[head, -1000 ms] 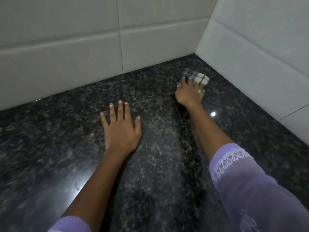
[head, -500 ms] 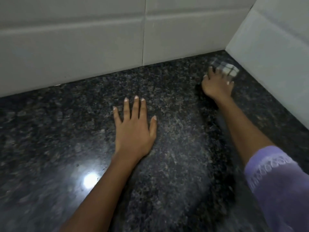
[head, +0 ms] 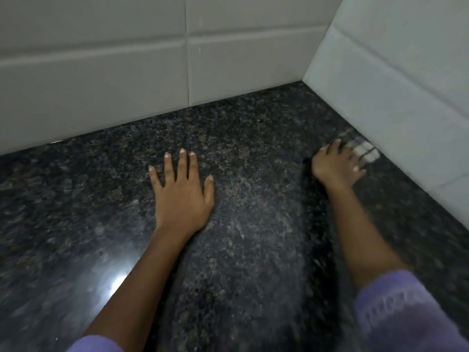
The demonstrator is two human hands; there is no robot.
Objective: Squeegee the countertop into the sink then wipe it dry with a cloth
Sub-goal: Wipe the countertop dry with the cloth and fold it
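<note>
The dark speckled granite countertop [head: 253, 153] fills the view. My left hand [head: 181, 196] lies flat on it near the middle, palm down, fingers spread, holding nothing. My right hand [head: 335, 167] is further right, pressed down on a small checked grey-and-white cloth [head: 366, 152] close to the right wall. Only the cloth's far edge shows past my fingers, and it is blurred by motion. No squeegee and no sink are in view.
White tiled walls stand behind the counter [head: 127, 72] and along its right side [head: 393, 85], meeting in a corner at the back right. A bright light glare [head: 116, 282] reflects off the counter at the lower left. Purple sleeves cover both upper forearms.
My right hand has slid the cloth along the counter toward the right wall and away from the back corner. My left hand stays flat in the same spot while the view shifts.
</note>
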